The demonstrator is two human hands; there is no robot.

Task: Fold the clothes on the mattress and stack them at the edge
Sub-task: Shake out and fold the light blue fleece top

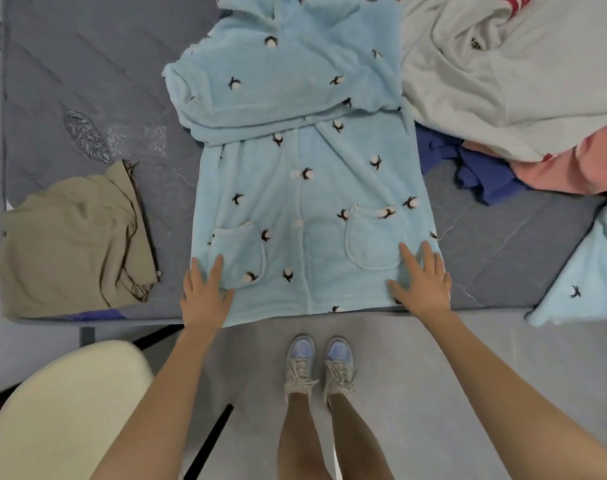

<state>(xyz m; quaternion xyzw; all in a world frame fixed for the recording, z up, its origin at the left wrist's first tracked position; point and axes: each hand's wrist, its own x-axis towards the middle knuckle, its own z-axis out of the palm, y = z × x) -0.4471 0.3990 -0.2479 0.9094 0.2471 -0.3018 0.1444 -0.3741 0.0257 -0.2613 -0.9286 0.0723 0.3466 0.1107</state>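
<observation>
Now both hands, left hand (205,296) and right hand (421,282), are pressing flat, fingers straight, on the robe (309,188) hem at the mattress (87,81) edge; soft, bulky fleece, probably best gripped at hem corners.

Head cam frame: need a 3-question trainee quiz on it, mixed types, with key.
1. True or false: the left hand and the right hand both lie with straight fingers on the near end of the light blue robe.
2. Where on the mattress does the folded beige garment lie, relative to the robe? A: on the person's left. B: on the person's right. C: on top of the robe.
3. Short answer: how many patch pockets show on the robe's front?

Key: 1 true; 2 A; 3 two.
</observation>
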